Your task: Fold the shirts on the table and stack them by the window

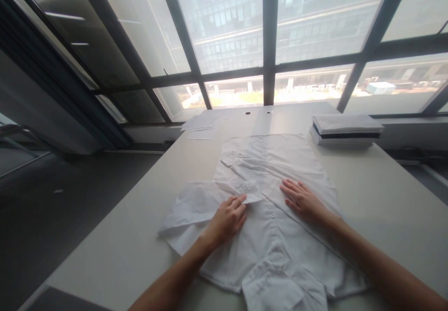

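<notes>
A white button-up shirt (290,162) lies spread on the white table, its collar (276,285) at the near edge and its hem toward the window. Some folds run across the body. The left sleeve (196,203) is bent, with its cuff (254,194) lying over the shirt front. My left hand (227,220) is closed on the cuff end, thumb side partly hidden. Fingers stretched out, my right hand (303,201) rests flat on the shirt to the right of the button line and holds nothing.
A stack of folded cloth (345,131), white with one dark layer, sits at the table's far right. Loose white sheets (201,127) lie at the far left. The table (115,236) reaches toward large windows, with a dark curtain (63,78) at left.
</notes>
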Tool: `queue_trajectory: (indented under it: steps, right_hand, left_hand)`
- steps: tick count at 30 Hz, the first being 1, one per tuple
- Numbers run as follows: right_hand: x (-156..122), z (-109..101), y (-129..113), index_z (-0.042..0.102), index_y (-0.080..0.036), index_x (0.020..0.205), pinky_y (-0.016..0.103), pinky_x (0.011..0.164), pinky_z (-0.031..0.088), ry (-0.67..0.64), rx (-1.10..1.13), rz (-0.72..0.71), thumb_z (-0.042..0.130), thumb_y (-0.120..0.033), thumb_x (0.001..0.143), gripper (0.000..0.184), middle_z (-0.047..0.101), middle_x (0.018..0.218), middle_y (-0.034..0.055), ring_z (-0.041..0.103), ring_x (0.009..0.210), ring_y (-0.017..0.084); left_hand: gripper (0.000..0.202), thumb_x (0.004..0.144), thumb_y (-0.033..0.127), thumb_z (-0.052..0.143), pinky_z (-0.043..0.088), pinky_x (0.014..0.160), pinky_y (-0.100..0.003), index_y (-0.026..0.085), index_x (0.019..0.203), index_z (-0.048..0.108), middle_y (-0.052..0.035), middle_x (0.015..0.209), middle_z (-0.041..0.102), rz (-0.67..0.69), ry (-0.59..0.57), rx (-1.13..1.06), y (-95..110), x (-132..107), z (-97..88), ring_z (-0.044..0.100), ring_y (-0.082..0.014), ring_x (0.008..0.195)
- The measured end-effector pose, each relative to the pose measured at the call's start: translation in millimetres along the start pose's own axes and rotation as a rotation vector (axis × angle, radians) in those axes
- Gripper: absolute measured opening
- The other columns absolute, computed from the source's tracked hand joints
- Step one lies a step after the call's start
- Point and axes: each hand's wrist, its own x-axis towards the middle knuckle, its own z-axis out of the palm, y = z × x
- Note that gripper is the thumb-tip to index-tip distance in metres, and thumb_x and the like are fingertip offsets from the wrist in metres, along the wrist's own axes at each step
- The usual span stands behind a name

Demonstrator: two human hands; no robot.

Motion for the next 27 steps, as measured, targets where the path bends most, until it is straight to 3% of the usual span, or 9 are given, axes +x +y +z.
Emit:
queue_trajectory:
  steps: [9, 14, 16, 18, 20, 22, 25, 27]
  right_hand:
    - [0.5, -2.6, -0.7, 0.049, -0.025, 0.149, 0.055, 0.121, 0.027, -0.013, -0.030, 0.018, 0.044, -0.037, 0.099, 0.051, 0.041, 0.159, 0.0092, 0.033, 0.149, 0.027]
    - [10.2, -9.4, -25.4, 0.068, -0.022, 0.124, 0.057, 0.115, 0.035, 0.106, 0.060, 0.108, 0.049, -0.033, 0.094, 0.038, 0.058, 0.145, 0.0132, 0.048, 0.139, 0.033]
    - [19.4, -10.1, -46.4, 0.073, -0.021, 0.113, 0.051, 0.106, 0.045, 0.169, 0.221, 0.193, 0.049, -0.036, 0.094, 0.034, 0.069, 0.129, 0.0130, 0.061, 0.122, 0.031]
    - [30.4, -8.6, -71.1, 0.075, -0.019, 0.101, 0.043, 0.088, 0.055, 0.115, 0.477, 0.314, 0.047, -0.044, 0.095, 0.039, 0.076, 0.107, 0.0121, 0.070, 0.097, 0.028]
    - [41.4, -6.3, -95.5, 0.075, -0.016, 0.090, 0.035, 0.066, 0.055, -0.030, 0.760, 0.459, 0.044, -0.056, 0.096, 0.051, 0.077, 0.093, 0.0124, 0.070, 0.075, 0.024]
    - [51.0, -4.7, -116.3, 0.074, -0.014, 0.086, 0.029, 0.054, 0.049, -0.130, 0.975, 0.558, 0.050, -0.065, 0.092, 0.057, 0.077, 0.094, 0.0138, 0.068, 0.066, 0.020]
    - [62.6, -3.6, -136.5, 0.074, -0.016, 0.090, 0.026, 0.056, 0.048, -0.124, 1.140, 0.551, 0.066, -0.067, 0.082, 0.052, 0.076, 0.100, 0.0116, 0.069, 0.073, 0.019]
    - [68.8, -2.3, -142.8, 0.073, -0.016, 0.087, 0.028, 0.064, 0.051, -0.056, 1.181, 0.514, 0.071, -0.063, 0.078, 0.048, 0.075, 0.091, 0.0082, 0.069, 0.080, 0.020]
  left_hand:
    - [0.023, 0.094, 0.022, 0.059, 0.048, 0.107, -0.046, 0.022, 0.116, 0.066, -0.0090, 0.145, 0.057, 0.022, 0.016, -0.002, -6.2, 0.7, 7.9, 0.054, -0.0289, 0.127]
    - [0.028, 0.096, 0.026, 0.058, 0.048, 0.106, -0.045, 0.021, 0.123, 0.063, -0.0099, 0.142, 0.059, 0.005, 0.023, -0.020, -9.6, 1.3, 10.8, 0.055, -0.0283, 0.125]
    - [0.031, 0.097, 0.027, 0.057, 0.048, 0.105, -0.044, 0.021, 0.127, 0.062, -0.0111, 0.143, 0.058, 0.000, 0.033, -0.028, -10.1, 1.3, 11.7, 0.055, -0.0277, 0.125]
    - [0.037, 0.097, 0.027, 0.057, 0.048, 0.105, -0.044, 0.022, 0.133, 0.058, -0.0118, 0.146, 0.055, -0.004, 0.045, -0.034, -9.8, 1.0, 12.7, 0.054, -0.0278, 0.128]
    - [0.044, 0.096, 0.026, 0.057, 0.046, 0.107, -0.046, 0.022, 0.140, 0.054, -0.0124, 0.149, 0.052, -0.009, 0.067, -0.037, -8.6, 0.4, 13.3, 0.052, -0.0286, 0.132]
    - [0.050, 0.095, 0.023, 0.057, 0.044, 0.110, -0.048, 0.023, 0.145, 0.049, -0.0134, 0.152, 0.049, -0.011, 0.098, -0.040, -6.8, -0.2, 12.8, 0.049, -0.0294, 0.136]
    - [0.061, 0.095, 0.018, 0.055, 0.039, 0.115, -0.053, 0.023, 0.153, 0.039, -0.0150, 0.156, 0.044, 0.007, 0.133, -0.046, -3.2, -1.2, 9.0, 0.041, -0.0307, 0.144]
    - [0.065, 0.095, 0.017, 0.056, 0.036, 0.117, -0.055, 0.023, 0.156, 0.034, -0.0155, 0.159, 0.038, 0.049, 0.113, -0.063, -0.1, -2.2, 5.0, 0.032, -0.0323, 0.149]
